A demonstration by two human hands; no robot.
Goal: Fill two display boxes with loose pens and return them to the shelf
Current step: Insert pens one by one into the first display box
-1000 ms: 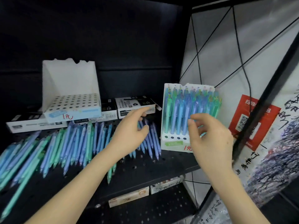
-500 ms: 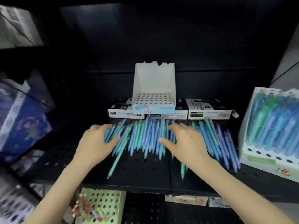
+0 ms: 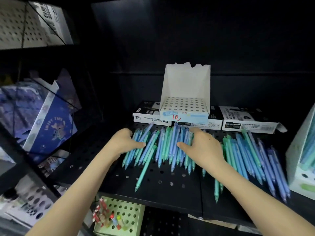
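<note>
While left hand (image 3: 123,142), right hand (image 3: 203,145) press spread on slim pens (image 3: 163,147) | holed box (image 3: 185,104) behind

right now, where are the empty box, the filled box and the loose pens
empty box (image 3: 185,106), head view, on its holed tray
filled box (image 3: 295,159), head view, on its left wall
loose pens (image 3: 163,147), head view, on mid-pile barrels

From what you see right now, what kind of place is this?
Probably a stationery shop: a white display box with a handwritten price, permanent marker boxes, and many loose pens on a black perforated shelf.
</note>
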